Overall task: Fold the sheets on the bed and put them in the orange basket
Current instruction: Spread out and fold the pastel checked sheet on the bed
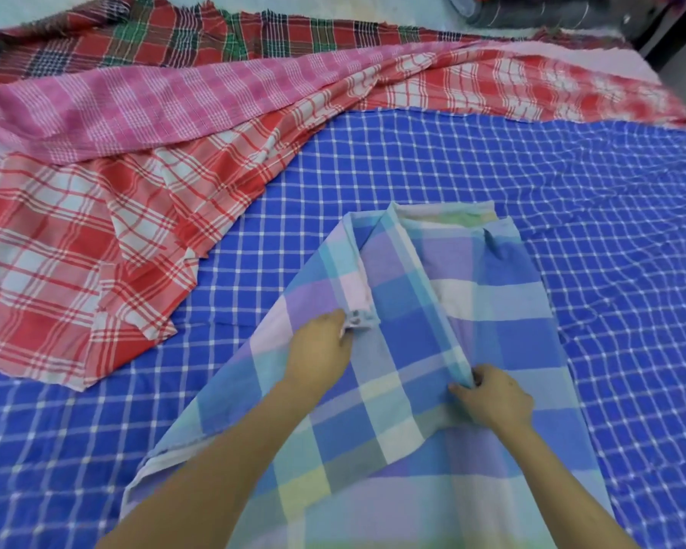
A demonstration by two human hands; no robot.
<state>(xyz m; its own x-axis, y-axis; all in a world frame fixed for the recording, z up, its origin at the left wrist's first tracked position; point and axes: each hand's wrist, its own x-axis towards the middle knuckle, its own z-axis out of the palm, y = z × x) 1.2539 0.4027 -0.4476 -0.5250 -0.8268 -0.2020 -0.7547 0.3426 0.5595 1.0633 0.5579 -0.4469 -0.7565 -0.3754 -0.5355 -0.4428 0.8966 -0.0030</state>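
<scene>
Pastel plaid sheet (pixel 412 342) lies partly folded, directly under both hands, on top of the blue grid sheet (pixel 591 184), which spreads out around both hands.

Left hand (pixel 322 350): fingers curled, pinching a folded corner of the pastel plaid sheet. A narrow doubled strip runs from that corner away from the hand to the sheet's far end.

Right hand (pixel 492 398): thumb and fingertips pinch the near end of a second raised fold line. This crease runs away from the hand and meets the first strip at the far end of the sheet. The two hands are apart, with a flat panel of the sheet between them.

Beyond and to the left of the left hand: red-and-white plaid sheet (pixel 68 263), rumpled and overlapping the blue grid sheet. Farther out: pink check sheet (pixel 155 105), then dark red-green plaid sheet (pixel 175 37). All three are unfolded and well apart from both hands.
</scene>
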